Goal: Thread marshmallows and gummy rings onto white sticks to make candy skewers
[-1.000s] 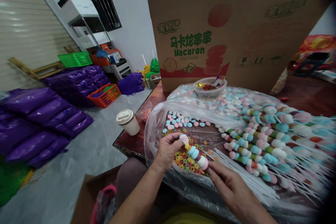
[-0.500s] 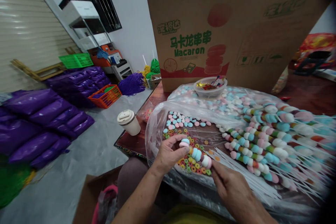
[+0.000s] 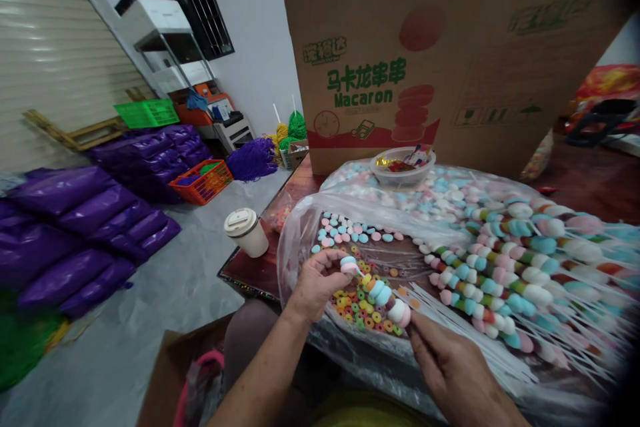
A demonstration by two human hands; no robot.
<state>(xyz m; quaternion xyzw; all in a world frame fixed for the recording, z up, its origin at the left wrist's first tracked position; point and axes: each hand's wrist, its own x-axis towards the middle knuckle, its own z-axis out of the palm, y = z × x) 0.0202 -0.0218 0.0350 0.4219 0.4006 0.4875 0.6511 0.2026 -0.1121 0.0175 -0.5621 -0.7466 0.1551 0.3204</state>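
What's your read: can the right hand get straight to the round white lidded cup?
Probably not: between the right hand and the cup is the left hand, pinching a round blue-and-pink piece; the right seems to hold a multicoloured candy skewer.

The right hand (image 3: 445, 359) is hiding the lower end of a skewer (image 3: 383, 293), and the left hand (image 3: 316, 285) is covering part of a pink-and-blue sweet (image 3: 349, 265). Beyond both hands, a cardboard box (image 3: 365, 27) is running past the frame's top; right of the right hand, loaded sticks (image 3: 524, 289) are blurring into darkness.
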